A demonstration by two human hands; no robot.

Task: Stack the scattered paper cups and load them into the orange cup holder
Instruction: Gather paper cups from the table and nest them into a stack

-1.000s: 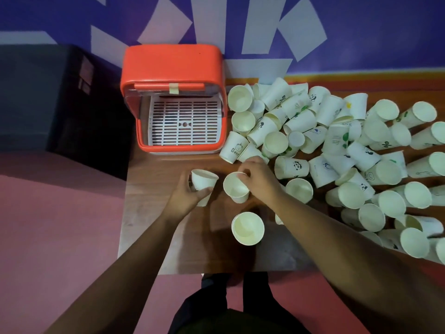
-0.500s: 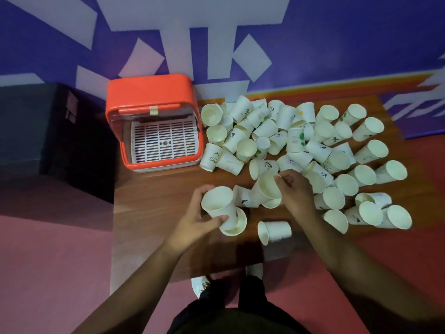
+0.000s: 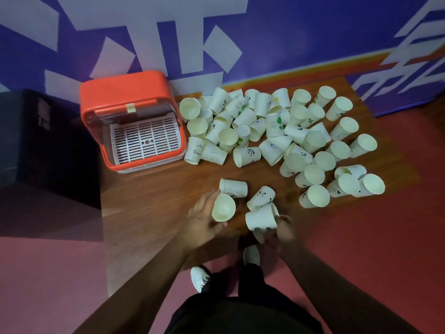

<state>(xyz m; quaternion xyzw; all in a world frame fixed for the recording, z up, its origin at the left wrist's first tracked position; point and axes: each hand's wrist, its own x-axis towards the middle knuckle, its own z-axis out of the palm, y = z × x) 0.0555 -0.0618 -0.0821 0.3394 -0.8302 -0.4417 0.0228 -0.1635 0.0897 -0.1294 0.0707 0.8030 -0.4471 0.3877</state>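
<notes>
Change: I've pulled R hand [image 3: 283, 231] back from pile [image 3: 277, 131].
R grip: curled on cup [image 3: 261, 219].
L hand [image 3: 203, 222]: holds 2nd cup [image 3: 224, 208].

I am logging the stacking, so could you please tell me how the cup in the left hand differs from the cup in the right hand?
The left hand's cup turns its open mouth to the camera, showing its plain inside; the right hand's cup shows its outer wall. The left hand holds its cup from the left; the right hand grips its cup from the right. Both are white paper cups.
</notes>
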